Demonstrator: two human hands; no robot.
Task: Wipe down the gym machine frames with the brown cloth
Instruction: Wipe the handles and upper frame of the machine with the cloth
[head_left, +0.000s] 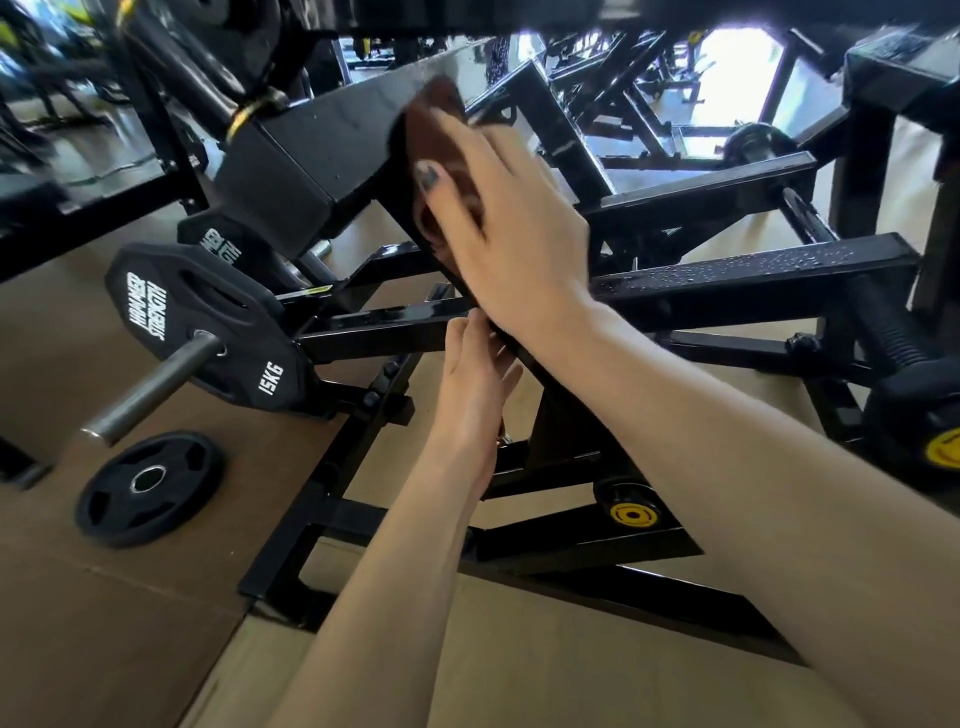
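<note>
A black slanted frame beam (337, 130) of a plate-loaded gym machine runs from upper centre down toward me. My right hand (511, 228) presses the brown cloth (439, 130) flat against the beam's side, fingers spread and straight, thumb laid across the cloth. My left hand (475, 374) is lower down, fingers reaching up to the beam's lower edge; whether it grips the edge or only touches it I cannot tell. Much of the cloth is hidden under my right palm.
A 15 kg weight plate (208, 327) sits on a steel sleeve (150, 387) at left. A smaller plate (148, 486) lies on the brown floor. A horizontal beam (753, 275) with water droplets crosses at right. More black frames crowd the back.
</note>
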